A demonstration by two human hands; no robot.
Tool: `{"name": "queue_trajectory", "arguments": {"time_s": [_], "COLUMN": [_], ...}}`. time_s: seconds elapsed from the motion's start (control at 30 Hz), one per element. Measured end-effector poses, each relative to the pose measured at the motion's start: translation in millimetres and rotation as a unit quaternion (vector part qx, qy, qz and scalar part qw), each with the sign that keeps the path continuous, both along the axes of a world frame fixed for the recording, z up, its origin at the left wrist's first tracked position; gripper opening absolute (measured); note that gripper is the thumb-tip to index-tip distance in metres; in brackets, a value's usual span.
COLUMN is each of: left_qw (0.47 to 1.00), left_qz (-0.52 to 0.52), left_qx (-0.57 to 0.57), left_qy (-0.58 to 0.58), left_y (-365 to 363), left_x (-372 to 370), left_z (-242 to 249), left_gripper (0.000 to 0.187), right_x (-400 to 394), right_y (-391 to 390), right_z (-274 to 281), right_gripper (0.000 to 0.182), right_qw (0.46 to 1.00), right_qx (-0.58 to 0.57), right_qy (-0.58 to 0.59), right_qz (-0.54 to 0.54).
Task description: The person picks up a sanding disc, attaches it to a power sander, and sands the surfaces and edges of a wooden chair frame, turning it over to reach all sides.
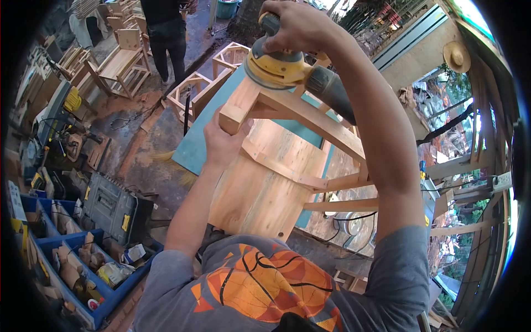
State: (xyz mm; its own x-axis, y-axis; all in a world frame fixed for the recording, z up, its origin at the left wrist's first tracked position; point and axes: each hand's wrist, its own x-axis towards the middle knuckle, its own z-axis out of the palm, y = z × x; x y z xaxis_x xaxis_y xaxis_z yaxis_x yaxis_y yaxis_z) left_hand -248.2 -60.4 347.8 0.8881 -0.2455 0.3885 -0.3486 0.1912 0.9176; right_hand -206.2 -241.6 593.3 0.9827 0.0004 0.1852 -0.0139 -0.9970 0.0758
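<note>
My right hand (pixel 290 25) is closed around the top of a yellow and black sander (pixel 276 66), whose round pad rests on or just above the wooden frame near its corner. My left hand (pixel 222 143) grips the end of a wooden leg (pixel 239 108) from below. Both belong to a wooden chair-like piece with a broad pale panel (pixel 265 193) and several rails. The piece lies on a teal board (pixel 193 146). A dark cylinder on the sander's side points towards my right forearm.
At the lower left stands a blue divided bin (pixel 110 299) with scraps, beside a black toolbox (pixel 108 202). A finished-looking wooden chair (pixel 119 66) and a standing person (pixel 164 39) are at the upper left. A straw hat (pixel 457 56) hangs at the right.
</note>
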Motion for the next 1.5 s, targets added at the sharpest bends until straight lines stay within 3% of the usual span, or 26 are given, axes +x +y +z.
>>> {"name": "queue_trajectory", "arguments": {"time_s": [0.2, 0.27, 0.3, 0.37, 0.53, 0.6, 0.67, 0.73, 0.83, 1.0, 1.07, 1.23, 1.5], "left_qw": [0.997, 0.998, 0.998, 0.999, 1.000, 1.000, 1.000, 0.999, 0.999, 1.000, 0.997, 0.997, 0.998], "left_qz": [-0.043, -0.027, -0.025, -0.028, -0.012, -0.011, -0.026, -0.021, -0.020, -0.021, -0.023, -0.028, -0.006], "left_qx": [-0.037, -0.026, -0.028, -0.021, -0.010, 0.002, -0.008, -0.023, -0.025, 0.010, -0.064, -0.064, -0.068], "left_qy": [0.049, 0.044, 0.046, 0.032, -0.005, 0.008, 0.001, 0.012, 0.020, 0.010, 0.021, 0.025, -0.001], "left_y": [-2.0, -2.0, -1.3, -1.5, -3.5, -0.5, -0.7, -2.2, -1.9, 0.9, -3.8, -4.8, -9.8], "left_x": [0.4, 0.4, 0.7, 2.1, 3.5, 0.2, 2.9, 2.2, 0.3, 1.3, 0.6, 0.5, 4.8], "left_z": [-10.1, -11.1, -10.5, -9.3, -11.0, -12.6, -10.3, -13.1, -11.6, -8.6, -13.7, -11.7, -24.4], "left_gripper": [0.052, 0.052, 0.052, 0.054, 0.055, 0.055, 0.055, 0.055, 0.056, 0.058, 0.058, 0.057, 0.058], "right_x": [2.8, 0.2, -3.6, -9.2, 1.9, 6.4, -1.4, -0.2, -14.5, -1.3, -5.6, -22.4, -3.3], "right_y": [3.3, 12.8, 14.8, 17.4, 19.5, 26.8, 32.2, 35.0, 45.1, 37.6, 39.8, 38.2, 26.7], "right_z": [0.4, 15.6, 13.6, 7.4, 1.6, 19.8, 21.4, 5.3, 18.4, 23.4, 13.5, 20.0, 7.9], "right_gripper": [0.080, 0.057, 0.057, 0.079, 0.077, 0.063, 0.066, 0.065, 0.065, 0.072, 0.070, 0.065, 0.063], "right_qw": [0.999, 1.000, 1.000, 0.999, 0.999, 0.998, 0.997, 0.997, 0.996, 0.996, 0.998, 0.994, 0.996], "right_qx": [0.016, -0.010, -0.012, 0.002, -0.020, 0.001, 0.012, -0.019, 0.030, 0.018, 0.002, 0.016, -0.001], "right_qy": [-0.020, 0.002, 0.004, 0.025, -0.028, 0.057, 0.067, -0.003, 0.015, 0.068, 0.027, -0.011, 0.009], "right_qz": [0.032, 0.026, 0.027, 0.035, 0.038, 0.015, 0.042, 0.070, 0.085, 0.061, 0.054, 0.103, 0.093]}}
